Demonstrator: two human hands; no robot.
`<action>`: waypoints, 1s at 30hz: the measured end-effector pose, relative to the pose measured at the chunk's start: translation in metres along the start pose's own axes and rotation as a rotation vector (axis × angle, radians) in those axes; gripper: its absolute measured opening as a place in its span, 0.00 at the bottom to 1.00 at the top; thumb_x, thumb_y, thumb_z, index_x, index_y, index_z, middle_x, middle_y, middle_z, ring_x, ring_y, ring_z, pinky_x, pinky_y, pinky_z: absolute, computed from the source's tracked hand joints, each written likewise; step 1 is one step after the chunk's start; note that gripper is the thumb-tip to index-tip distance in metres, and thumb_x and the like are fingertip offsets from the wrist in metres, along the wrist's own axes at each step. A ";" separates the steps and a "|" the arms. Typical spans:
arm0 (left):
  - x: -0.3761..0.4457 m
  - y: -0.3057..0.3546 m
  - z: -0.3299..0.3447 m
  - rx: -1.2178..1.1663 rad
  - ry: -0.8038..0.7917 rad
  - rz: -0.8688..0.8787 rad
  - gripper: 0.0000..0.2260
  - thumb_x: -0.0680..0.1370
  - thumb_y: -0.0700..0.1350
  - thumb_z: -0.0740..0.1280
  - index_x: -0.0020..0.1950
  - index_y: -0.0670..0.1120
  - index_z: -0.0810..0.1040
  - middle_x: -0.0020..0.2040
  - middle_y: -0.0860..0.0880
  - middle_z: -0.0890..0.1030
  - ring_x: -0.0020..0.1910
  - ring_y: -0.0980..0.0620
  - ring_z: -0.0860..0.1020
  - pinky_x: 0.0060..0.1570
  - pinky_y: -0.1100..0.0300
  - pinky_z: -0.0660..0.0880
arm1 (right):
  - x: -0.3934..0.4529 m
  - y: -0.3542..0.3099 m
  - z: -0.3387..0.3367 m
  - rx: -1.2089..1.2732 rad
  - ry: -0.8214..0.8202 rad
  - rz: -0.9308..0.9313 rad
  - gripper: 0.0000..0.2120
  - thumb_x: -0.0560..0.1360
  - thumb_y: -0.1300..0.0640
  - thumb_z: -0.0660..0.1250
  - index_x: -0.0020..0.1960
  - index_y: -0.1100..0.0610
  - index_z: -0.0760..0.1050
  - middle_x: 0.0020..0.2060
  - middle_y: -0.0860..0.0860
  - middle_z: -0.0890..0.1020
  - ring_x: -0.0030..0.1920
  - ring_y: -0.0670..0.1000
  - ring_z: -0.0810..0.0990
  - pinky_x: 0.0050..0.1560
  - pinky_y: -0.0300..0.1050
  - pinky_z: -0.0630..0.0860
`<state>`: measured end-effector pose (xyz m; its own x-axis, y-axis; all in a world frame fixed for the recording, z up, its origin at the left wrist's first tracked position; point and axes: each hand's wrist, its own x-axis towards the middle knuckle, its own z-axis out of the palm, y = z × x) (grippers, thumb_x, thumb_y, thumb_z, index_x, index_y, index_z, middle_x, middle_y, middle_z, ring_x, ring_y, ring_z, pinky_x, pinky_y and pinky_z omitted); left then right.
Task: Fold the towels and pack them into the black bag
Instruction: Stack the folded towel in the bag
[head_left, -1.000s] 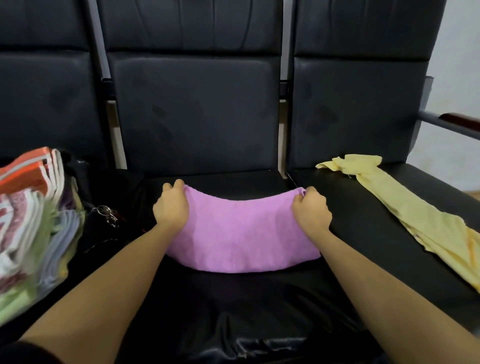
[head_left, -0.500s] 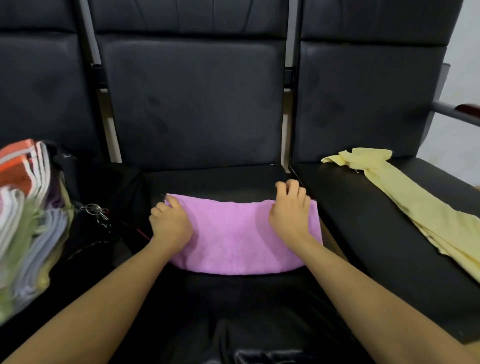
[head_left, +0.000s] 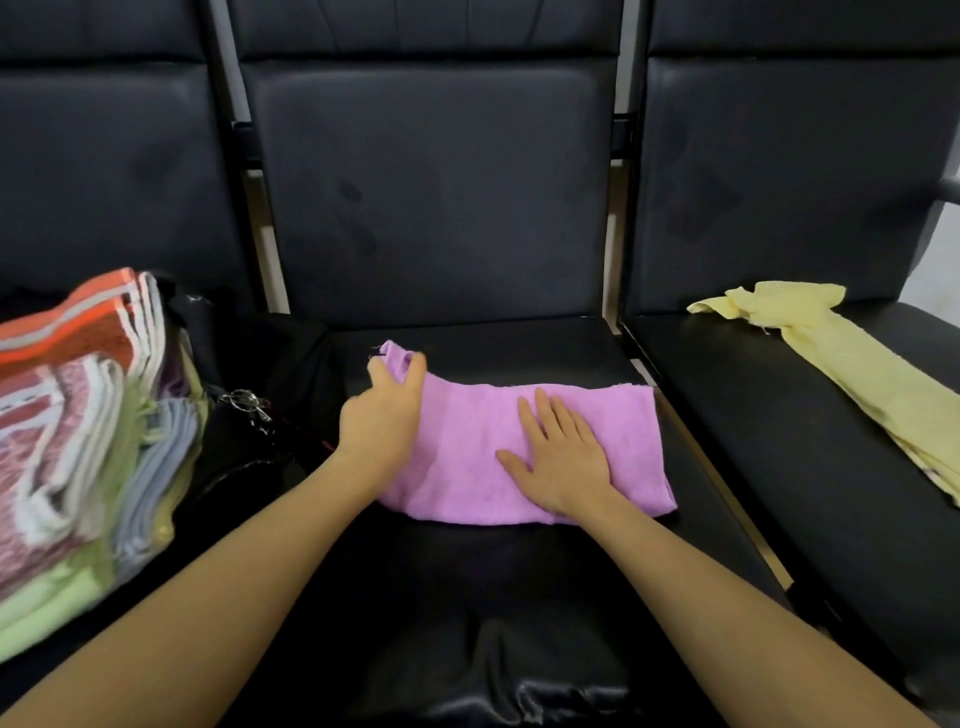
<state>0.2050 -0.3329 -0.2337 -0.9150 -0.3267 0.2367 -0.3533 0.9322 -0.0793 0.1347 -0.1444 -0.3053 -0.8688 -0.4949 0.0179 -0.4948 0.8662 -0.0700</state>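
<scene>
A purple towel (head_left: 467, 441) lies folded lengthwise on the middle black seat. My left hand (head_left: 382, 415) pinches its far left corner, which is lifted off the seat. My right hand (head_left: 558, 454) presses flat on the towel's middle with straight fingers. The black bag (head_left: 249, 457) stands open on the left seat, with a stack of folded striped and green towels (head_left: 72, 431) in it. A yellow towel (head_left: 852, 374) lies stretched out on the right seat.
Three black padded chairs stand in a row, their backrests (head_left: 431, 182) rising behind the seats. A metal key ring (head_left: 241, 400) hangs at the bag's edge. Black fabric (head_left: 493, 649) covers my lap in front.
My right hand let go of the towel's right end and moved left to lie flat on its middle. My left hand has taken the left corner and raised it.
</scene>
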 end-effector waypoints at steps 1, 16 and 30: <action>-0.001 -0.001 -0.006 -0.015 0.007 0.016 0.27 0.79 0.35 0.55 0.77 0.47 0.52 0.63 0.37 0.64 0.28 0.50 0.66 0.33 0.57 0.65 | 0.002 -0.004 0.001 -0.003 -0.020 -0.012 0.39 0.75 0.32 0.38 0.78 0.53 0.37 0.77 0.53 0.40 0.77 0.53 0.39 0.74 0.47 0.38; -0.003 0.085 -0.037 -0.864 -0.096 0.080 0.19 0.80 0.38 0.56 0.71 0.49 0.65 0.61 0.44 0.72 0.56 0.47 0.74 0.50 0.67 0.65 | -0.025 0.039 -0.064 -0.040 0.203 0.119 0.16 0.80 0.52 0.57 0.65 0.57 0.68 0.62 0.55 0.69 0.61 0.56 0.68 0.60 0.49 0.63; -0.023 0.096 0.014 -0.516 -0.174 -0.220 0.21 0.79 0.43 0.57 0.72 0.48 0.60 0.64 0.41 0.64 0.60 0.40 0.66 0.59 0.51 0.65 | -0.027 0.039 -0.057 0.050 0.135 0.430 0.38 0.74 0.30 0.54 0.66 0.63 0.68 0.65 0.59 0.69 0.65 0.58 0.67 0.64 0.51 0.63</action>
<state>0.1891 -0.2378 -0.2600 -0.8650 -0.5009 0.0285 -0.4376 0.7811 0.4454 0.1376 -0.0939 -0.2519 -0.9916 -0.0740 0.1062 -0.0893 0.9850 -0.1476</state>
